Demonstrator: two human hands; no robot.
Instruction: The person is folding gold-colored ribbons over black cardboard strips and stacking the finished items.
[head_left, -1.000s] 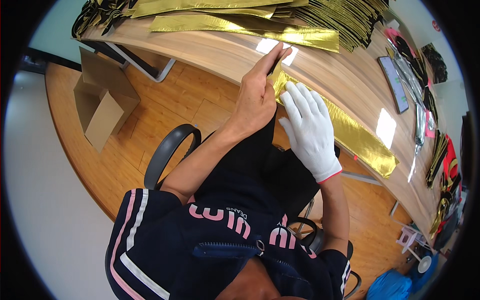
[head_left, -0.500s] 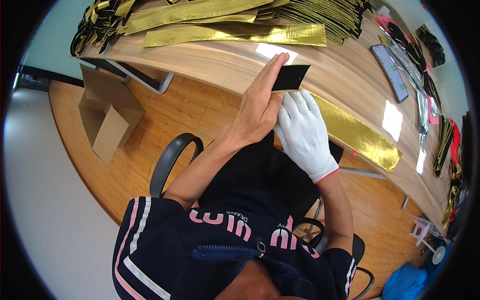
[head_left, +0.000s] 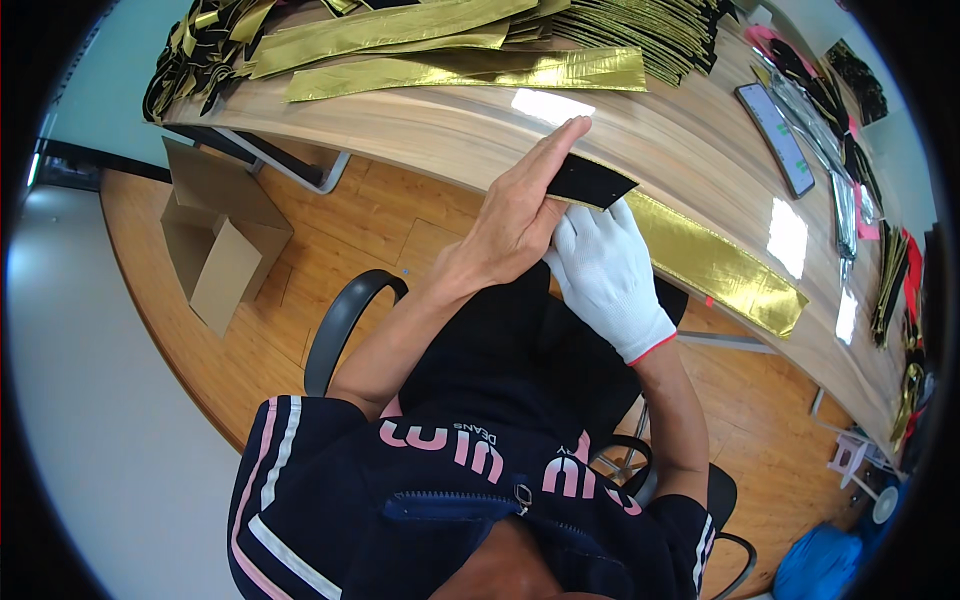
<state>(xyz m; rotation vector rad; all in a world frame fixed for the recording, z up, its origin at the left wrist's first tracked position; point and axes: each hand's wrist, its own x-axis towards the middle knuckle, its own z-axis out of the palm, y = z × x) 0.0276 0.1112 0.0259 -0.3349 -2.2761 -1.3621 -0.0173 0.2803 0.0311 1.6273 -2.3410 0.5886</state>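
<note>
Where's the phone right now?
In the head view, the phone lies on the right part of the table, just left of the silvery plastic and up and right of the gloved right hand.

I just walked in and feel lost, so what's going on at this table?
A person is handling a long gold strip on a wood-grain table, its left end turned over to show a black face. The bare left hand is against that end; the white-gloved right hand is at it too, partly hidden. The rest lies gold side up along the near edge, with more gold strips farther back.
</note>
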